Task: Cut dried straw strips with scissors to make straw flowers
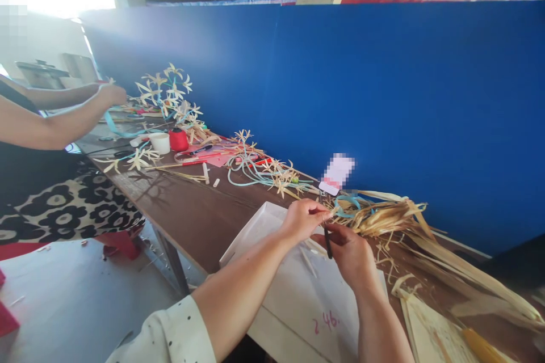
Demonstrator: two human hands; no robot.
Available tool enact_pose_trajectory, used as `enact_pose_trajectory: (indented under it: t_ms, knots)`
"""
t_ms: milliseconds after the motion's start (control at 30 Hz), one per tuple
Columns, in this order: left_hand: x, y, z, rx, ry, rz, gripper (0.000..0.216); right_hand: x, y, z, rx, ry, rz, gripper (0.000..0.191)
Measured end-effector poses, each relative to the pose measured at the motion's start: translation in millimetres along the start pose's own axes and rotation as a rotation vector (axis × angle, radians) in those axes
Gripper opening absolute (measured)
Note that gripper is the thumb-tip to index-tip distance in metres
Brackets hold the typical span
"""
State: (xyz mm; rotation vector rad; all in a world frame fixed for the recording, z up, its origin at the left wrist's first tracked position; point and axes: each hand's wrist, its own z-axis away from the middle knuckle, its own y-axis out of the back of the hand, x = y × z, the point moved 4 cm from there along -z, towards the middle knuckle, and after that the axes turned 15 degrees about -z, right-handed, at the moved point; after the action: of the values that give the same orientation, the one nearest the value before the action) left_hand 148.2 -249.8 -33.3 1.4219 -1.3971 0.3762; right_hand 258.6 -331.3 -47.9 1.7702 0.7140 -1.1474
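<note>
My left hand (pixel 303 218) is closed in a pinch on a small piece of dried straw leaf (pixel 330 212) above a white tray (pixel 255 232). My right hand (pixel 351 255) is closed around a thin dark tool (pixel 327 244), held just under the left hand's fingertips. A heap of dried straw leaves (pixel 385 216) with light blue strips lies right beyond both hands on the brown table (pixel 191 210).
Straw flowers (pixel 170 88), a red thread spool (pixel 178 139), a white cup (pixel 160 142) and blue strips (pixel 249 173) lie further along the table. Another person's arms (pixel 63 113) work at the far left. A blue partition (pixel 383 96) backs the table.
</note>
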Motion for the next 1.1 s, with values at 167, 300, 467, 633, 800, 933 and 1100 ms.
enact_pose_trajectory:
  t_ms: [167, 300, 467, 633, 800, 933, 1100]
  knots:
    - [1.8, -0.4, 1.4, -0.011, -0.040, 0.032, 0.031, 0.2, -8.5, 2.5, -0.188, -0.132, -0.428, 0.044]
    - [1.4, -0.4, 1.2, -0.032, 0.011, 0.122, 0.031, 0.3, -8.4, 3.5, -0.205, -0.142, -0.467, 0.047]
    - [-0.7, 0.9, -0.6, -0.053, 0.134, 0.298, 0.030, 0.1, -3.8, 1.6, -0.037, -0.116, -0.318, 0.040]
    - [-1.1, 2.0, -1.2, -0.068, 0.207, 0.418, 0.034, -4.8, -7.6, 6.7, -0.138, -0.178, -0.526, 0.033]
    - [-1.2, 0.4, -2.2, -0.101, 0.193, 0.485, 0.037, -0.8, -9.4, 10.3, -0.318, -0.192, -0.694, 0.029]
    - [-4.3, -1.8, -2.3, -0.104, 0.231, 0.557, 0.038, 1.5, -9.5, 10.3, -0.337, -0.173, -0.729, 0.030]
    - [-4.6, -4.9, -0.9, -0.111, 0.263, 0.706, 0.038, -0.8, -9.9, 12.2, -0.317, -0.157, -0.815, 0.032]
